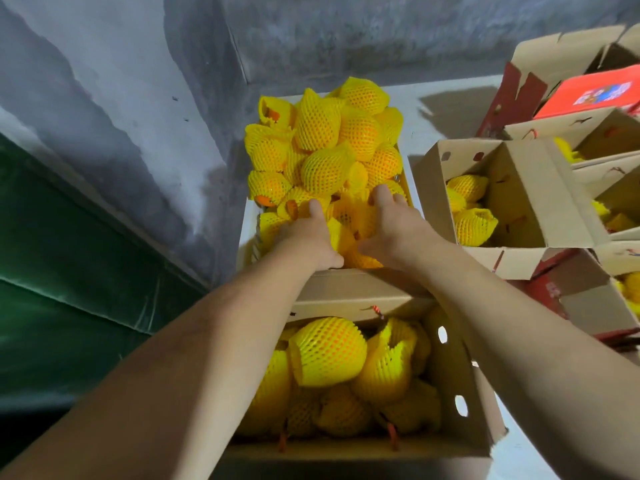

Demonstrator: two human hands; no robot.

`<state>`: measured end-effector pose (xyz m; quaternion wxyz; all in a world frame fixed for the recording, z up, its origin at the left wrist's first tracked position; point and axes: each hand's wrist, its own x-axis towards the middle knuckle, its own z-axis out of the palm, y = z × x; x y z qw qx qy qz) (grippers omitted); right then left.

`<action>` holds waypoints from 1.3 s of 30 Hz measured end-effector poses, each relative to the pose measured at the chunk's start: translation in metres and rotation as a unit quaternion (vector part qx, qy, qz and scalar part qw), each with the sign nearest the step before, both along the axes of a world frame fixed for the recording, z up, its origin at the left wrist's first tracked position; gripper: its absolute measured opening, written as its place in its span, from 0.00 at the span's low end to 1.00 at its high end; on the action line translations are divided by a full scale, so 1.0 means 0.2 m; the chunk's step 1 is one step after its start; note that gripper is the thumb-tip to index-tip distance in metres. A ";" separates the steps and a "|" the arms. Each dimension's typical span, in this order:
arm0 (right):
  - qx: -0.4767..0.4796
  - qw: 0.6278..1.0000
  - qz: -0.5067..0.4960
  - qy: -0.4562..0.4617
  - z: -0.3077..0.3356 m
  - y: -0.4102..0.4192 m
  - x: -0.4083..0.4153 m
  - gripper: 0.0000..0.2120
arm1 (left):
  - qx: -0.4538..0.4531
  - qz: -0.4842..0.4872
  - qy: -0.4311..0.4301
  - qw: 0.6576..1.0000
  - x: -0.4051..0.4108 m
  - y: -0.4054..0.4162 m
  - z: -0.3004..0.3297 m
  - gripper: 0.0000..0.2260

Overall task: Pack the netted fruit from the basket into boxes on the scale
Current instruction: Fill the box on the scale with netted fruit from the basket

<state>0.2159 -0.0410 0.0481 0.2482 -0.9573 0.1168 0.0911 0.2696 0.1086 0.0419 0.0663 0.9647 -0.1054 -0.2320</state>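
A white basket point(244, 233) ahead of me is heaped with oranges in yellow foam nets point(325, 140). Both arms reach into its near end. My left hand point(308, 237) lies on the netted fruit with fingers spread forward. My right hand point(391, 226) rests beside it, fingers reaching over another netted fruit point(353, 216) between the hands. Whether either hand grips a fruit cannot be told. Directly below me stands an open cardboard box point(460, 382) holding several netted oranges point(329, 351). The scale is hidden under the box.
Open cardboard boxes point(519, 188) with a few netted fruit stand to the right, more boxes and a red lid point(592, 93) behind them. A grey wall rises behind the basket. A green surface point(69, 271) lies to the left.
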 end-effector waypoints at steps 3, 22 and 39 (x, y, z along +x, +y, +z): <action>0.112 0.986 -0.045 -0.119 0.16 -0.01 -0.09 0.30 | -0.130 0.090 0.001 0.987 -0.03 0.10 0.12 0.48; -0.005 0.980 0.195 -0.032 0.39 0.45 -1.12 0.40 | -0.675 0.315 0.023 0.666 -1.13 0.83 0.37 0.39; 0.208 0.903 0.151 -0.344 0.42 0.84 -1.37 0.37 | -0.714 0.158 0.196 0.654 -1.42 0.92 0.52 0.30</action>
